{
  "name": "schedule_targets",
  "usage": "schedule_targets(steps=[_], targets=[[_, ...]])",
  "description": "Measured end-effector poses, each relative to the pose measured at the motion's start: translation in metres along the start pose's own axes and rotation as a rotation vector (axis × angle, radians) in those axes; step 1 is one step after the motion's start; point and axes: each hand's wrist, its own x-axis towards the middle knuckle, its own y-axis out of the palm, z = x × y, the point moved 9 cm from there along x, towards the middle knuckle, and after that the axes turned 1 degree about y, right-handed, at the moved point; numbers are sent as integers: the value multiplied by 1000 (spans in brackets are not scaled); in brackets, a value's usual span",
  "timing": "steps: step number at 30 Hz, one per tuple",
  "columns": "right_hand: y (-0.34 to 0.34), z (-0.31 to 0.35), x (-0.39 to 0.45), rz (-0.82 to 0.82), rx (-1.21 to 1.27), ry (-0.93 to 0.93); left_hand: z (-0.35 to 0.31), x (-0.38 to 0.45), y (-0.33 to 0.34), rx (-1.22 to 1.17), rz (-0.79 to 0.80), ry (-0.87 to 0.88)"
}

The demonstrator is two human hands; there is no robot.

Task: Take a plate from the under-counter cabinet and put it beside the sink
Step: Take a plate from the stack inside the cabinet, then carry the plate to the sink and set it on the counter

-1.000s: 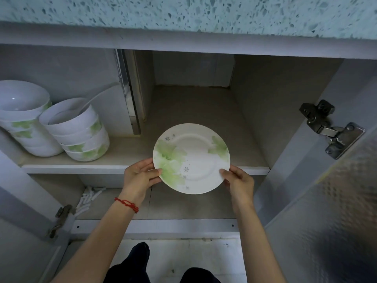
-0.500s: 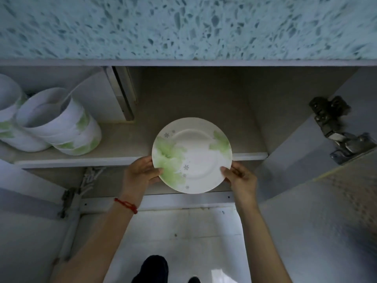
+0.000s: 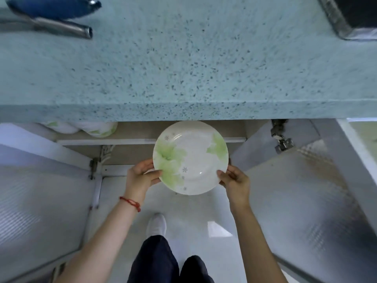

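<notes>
Fingers [image 3: 150,174] grip plate [image 3: 193,158] below speckled counter [image 3: 183,68].

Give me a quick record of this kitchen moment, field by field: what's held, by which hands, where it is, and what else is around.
held item: plate, white with green leaf print
grip: left hand and right hand on opposite rims
plate position: in the air in front of the open cabinet, below the countertop edge
cabinet: both doors open, bowls on the shelf at left
sink: corner visible at upper right of the countertop
task status: plate out of the cabinet, not yet set down
</notes>
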Motion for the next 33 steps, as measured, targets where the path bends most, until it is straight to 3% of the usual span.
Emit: schedule_targets(steps=[10, 18, 33], targets=[[-36, 19, -91, -27, -21, 151, -15, -108, -12, 3, -104, -139], [-61, 62, -162, 10, -92, 192, -51, -189, -14, 13, -96, -156], [-76, 159, -256, -100, 28, 44, -160, -248, 4, 26, 103, -38]])
